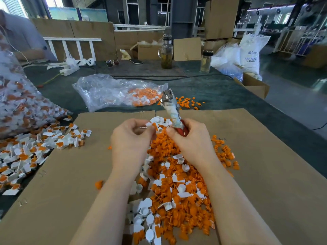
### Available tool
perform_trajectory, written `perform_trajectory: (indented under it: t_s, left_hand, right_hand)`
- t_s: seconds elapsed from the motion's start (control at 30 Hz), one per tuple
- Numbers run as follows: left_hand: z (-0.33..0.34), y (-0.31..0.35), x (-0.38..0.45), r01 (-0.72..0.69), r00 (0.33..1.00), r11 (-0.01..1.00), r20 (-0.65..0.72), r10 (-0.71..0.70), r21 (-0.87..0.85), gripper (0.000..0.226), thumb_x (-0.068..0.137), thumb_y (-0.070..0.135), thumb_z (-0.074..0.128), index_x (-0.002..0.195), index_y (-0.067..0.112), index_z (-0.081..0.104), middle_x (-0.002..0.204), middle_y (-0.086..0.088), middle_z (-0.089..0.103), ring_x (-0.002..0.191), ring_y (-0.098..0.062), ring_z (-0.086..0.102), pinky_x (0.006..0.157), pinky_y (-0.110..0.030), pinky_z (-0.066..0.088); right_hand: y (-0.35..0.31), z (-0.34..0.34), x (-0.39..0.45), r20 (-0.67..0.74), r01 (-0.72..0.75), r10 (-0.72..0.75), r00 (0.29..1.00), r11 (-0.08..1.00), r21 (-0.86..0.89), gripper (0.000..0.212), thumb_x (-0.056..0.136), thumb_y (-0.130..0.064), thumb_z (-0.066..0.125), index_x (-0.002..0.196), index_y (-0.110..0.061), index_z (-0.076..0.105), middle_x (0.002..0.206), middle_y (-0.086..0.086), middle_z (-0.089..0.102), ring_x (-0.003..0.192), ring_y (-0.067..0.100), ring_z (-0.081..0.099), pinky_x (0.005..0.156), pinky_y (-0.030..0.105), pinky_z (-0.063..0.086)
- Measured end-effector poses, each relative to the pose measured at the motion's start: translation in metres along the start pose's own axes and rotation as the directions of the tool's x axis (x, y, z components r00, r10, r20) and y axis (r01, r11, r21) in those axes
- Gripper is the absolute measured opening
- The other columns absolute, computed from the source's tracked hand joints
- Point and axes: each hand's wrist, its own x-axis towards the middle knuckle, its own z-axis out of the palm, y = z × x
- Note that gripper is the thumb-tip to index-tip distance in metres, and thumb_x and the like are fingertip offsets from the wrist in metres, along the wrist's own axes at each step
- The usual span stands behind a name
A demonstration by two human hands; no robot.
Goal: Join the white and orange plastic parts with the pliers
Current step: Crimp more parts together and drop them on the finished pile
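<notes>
My left hand (pixel 131 138) pinches a small white plastic part (pixel 150 123) with a bit of orange on it, held above the pile. My right hand (pixel 190 138) grips the red handles of the pliers (pixel 170 106), whose metal jaws point up and away from me. The two hands are close together, fingertips almost meeting. Below them a loose heap of orange parts (pixel 178 200) mixed with white parts (pixel 146 209) covers the middle of the cardboard sheet (pixel 265 174).
Joined white-and-orange pieces (pixel 35 149) lie spread at the left, beside a full clear bag (pixel 19 106). Another clear bag (pixel 113 92) with parts lies beyond the cardboard. Two bottles (pixel 166 53), cartons and a person's sleeve (pixel 19 32) stand at the far edge.
</notes>
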Motion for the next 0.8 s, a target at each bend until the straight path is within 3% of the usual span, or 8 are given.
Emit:
perform_trajectory:
  t_s: [0.1,0.3,0.4,0.47,0.6,0.67,0.8]
  left_hand:
    - [0.0078,-0.0022,-0.0045,-0.067,0.997,0.993,0.048,0.063,0.093,0.013,0.086,0.024,0.075,0.081,0.034,0.067,0.067,0.011,0.073,0.065,-0.006,0.071,0.071,-0.036,0.061]
    - [0.0110,-0.0032,-0.0076,-0.184,0.982,0.970,0.081,0.173,0.158,0.010,0.088,0.021,0.072,0.092,0.029,0.072,0.080,0.014,0.073,0.077,0.001,0.068,0.078,-0.033,0.059]
    - [0.0112,-0.0036,-0.0076,-0.208,0.976,0.964,0.094,0.195,0.166,0.011,0.088,0.018,0.072,0.098,0.023,0.074,0.087,0.012,0.074,0.085,-0.003,0.070,0.084,-0.035,0.058]
    - [0.0123,-0.0032,-0.0088,-0.235,0.970,0.960,0.098,0.222,0.153,0.010,0.088,0.016,0.073,0.094,0.024,0.073,0.085,0.015,0.074,0.084,0.002,0.069,0.083,-0.029,0.058]
    - [0.0130,-0.0034,-0.0109,-0.295,0.953,0.943,0.116,0.280,0.152,0.020,0.087,0.013,0.074,0.087,0.032,0.067,0.079,0.026,0.067,0.084,0.012,0.065,0.075,-0.005,0.049]
    - [0.0125,-0.0043,-0.0103,-0.293,0.954,0.944,0.116,0.278,0.153,0.018,0.087,0.012,0.073,0.088,0.030,0.069,0.081,0.024,0.068,0.084,0.011,0.065,0.074,-0.004,0.048]
    - [0.0116,-0.0052,-0.0093,-0.279,0.958,0.949,0.104,0.266,0.143,0.012,0.087,0.013,0.074,0.092,0.024,0.073,0.083,0.020,0.071,0.083,0.010,0.066,0.075,-0.005,0.049]
  right_hand:
    - [-0.0003,0.0017,0.0007,-0.018,0.000,0.001,1.000,0.999,0.053,0.012,0.085,-0.039,0.070,0.086,-0.028,0.065,0.066,-0.016,0.058,0.062,-0.003,0.055,0.057,0.018,0.038]
    - [0.0013,0.0060,0.0007,-0.017,0.028,-0.028,0.999,0.999,-0.033,0.019,0.088,-0.036,0.067,0.097,-0.019,0.070,0.080,-0.009,0.067,0.077,0.010,0.063,0.067,0.032,0.051]
    - [0.0033,0.0077,0.0015,-0.033,0.021,-0.022,0.999,1.000,-0.018,0.013,0.089,-0.032,0.066,0.078,-0.026,0.062,0.064,-0.017,0.059,0.063,0.002,0.056,0.056,0.021,0.042]
    - [0.0038,0.0079,0.0014,-0.039,-0.010,0.010,0.999,1.000,0.016,0.027,0.090,-0.030,0.065,0.066,-0.030,0.052,0.051,-0.020,0.053,0.052,0.000,0.050,0.047,0.015,0.033]
    - [0.0013,0.0066,0.0011,-0.037,-0.046,0.050,0.998,0.994,0.104,0.027,0.091,-0.028,0.063,0.066,-0.028,0.054,0.056,-0.010,0.059,0.050,0.004,0.050,0.049,0.022,0.041]
    - [-0.0002,0.0071,0.0007,-0.030,-0.049,0.053,0.998,0.993,0.109,0.025,0.091,-0.028,0.063,0.068,-0.025,0.056,0.062,-0.003,0.062,0.053,0.006,0.051,0.054,0.030,0.044]
    - [-0.0006,0.0068,0.0000,-0.017,-0.062,0.064,0.998,0.991,0.116,0.025,0.091,-0.029,0.063,0.067,-0.024,0.056,0.062,-0.002,0.061,0.052,0.005,0.051,0.055,0.030,0.045]
